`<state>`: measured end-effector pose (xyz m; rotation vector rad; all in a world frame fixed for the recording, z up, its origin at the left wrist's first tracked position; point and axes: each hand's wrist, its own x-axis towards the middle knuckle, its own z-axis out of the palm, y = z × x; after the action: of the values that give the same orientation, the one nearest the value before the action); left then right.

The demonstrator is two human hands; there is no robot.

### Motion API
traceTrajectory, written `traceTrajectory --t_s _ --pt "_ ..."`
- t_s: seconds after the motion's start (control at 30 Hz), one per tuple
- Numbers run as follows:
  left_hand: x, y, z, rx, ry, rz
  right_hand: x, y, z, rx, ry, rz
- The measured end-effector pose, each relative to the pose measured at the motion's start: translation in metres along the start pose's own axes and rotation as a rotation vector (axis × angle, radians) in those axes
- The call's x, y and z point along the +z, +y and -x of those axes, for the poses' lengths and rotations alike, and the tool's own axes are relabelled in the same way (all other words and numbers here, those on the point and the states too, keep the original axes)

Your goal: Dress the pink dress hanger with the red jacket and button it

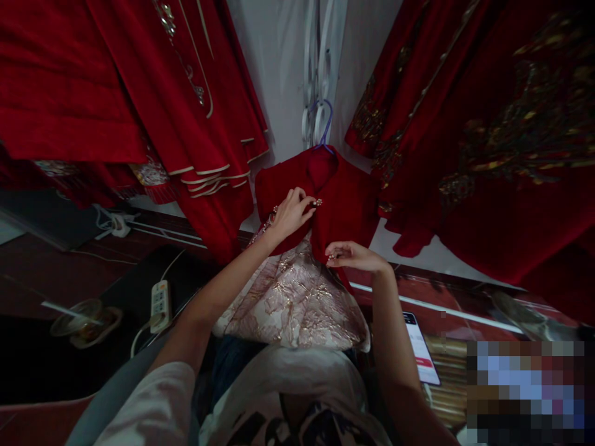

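White T-shirt (279, 378) with a dark print fills the bottom edge, closest to the camera. From the left, a clear plastic cup (86, 319) with a straw stands near a black surface (132, 282), on which a white power strip (160, 297) lies; above them hang red garments (139, 93) with pale-edged hems. At the middle, the left hand (292, 214) pinches a small beaded ornament (318, 202) at the front of a red jacket (279, 179), which hangs from a purple hanger (328, 127) straight in front of the person. Below the jacket, a pale brocade cloth (297, 303) with a metallic sheen covers the lap. Slightly lower, the right hand (356, 255) has its thumb and fingers bent toward each other by the jacket's front edge; whether they grip anything cannot be told. The hands are apart from each other. Farther right, a lit smartphone (421, 350) lies beside bamboo slats (449, 365), beneath red garments with gold embroidery (520, 124)
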<state>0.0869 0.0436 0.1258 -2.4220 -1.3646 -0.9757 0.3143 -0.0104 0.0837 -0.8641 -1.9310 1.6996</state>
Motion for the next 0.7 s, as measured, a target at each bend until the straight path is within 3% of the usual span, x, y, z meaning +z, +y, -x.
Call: traceTrajectory --t_s 0.17,0.27,0.33,0.43,0.5,0.63,0.7 --pt "-0.008 -0.005 -0.022 0.196 -0.03 -0.119 -0.001 0.001 0.003 -0.02 -0.026 0.019" --pt "-0.011 -0.008 -0.028 0.297 -0.049 -0.119 0.003 0.003 -0.002 -0.074 0.032 0.046" --pt "-0.011 -0.01 -0.029 0.324 -0.048 -0.129 0.008 0.004 -0.012 -0.132 0.205 0.056" --pt "-0.009 -0.014 -0.026 0.333 -0.011 -0.164 0.018 -0.001 -0.032 -0.32 0.638 0.038" --pt "-0.009 -0.017 -0.023 0.32 0.017 -0.178 0.022 -0.011 -0.045 -0.454 0.801 0.017" --pt "-0.012 -0.015 -0.02 0.26 0.008 -0.133 0.019 -0.04 -0.066 -0.631 0.784 0.015" --pt "-0.01 -0.01 -0.019 0.153 0.064 -0.103 0.015 -0.054 -0.08 -0.66 0.742 -0.006"
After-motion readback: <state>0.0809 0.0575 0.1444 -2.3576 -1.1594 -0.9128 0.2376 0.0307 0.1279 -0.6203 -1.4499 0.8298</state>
